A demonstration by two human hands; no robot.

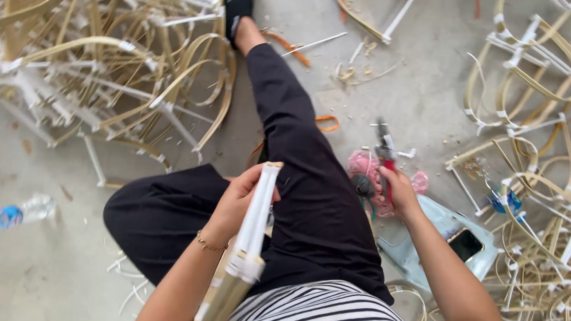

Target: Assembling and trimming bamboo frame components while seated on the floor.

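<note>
I sit on a concrete floor with my legs in black trousers. My left hand grips a bundle of white-wrapped bamboo sticks that runs from my lap up toward my knee. My right hand reaches to the floor on my right and holds red-handled pliers, their jaws pointing away from me. Just under that hand lies a pink tangle of cord or plastic.
A big heap of bent bamboo frames fills the upper left. More frames lie at the right. A phone rests on a pale blue bag. A plastic bottle lies at the left. Orange strips and shavings are scattered ahead.
</note>
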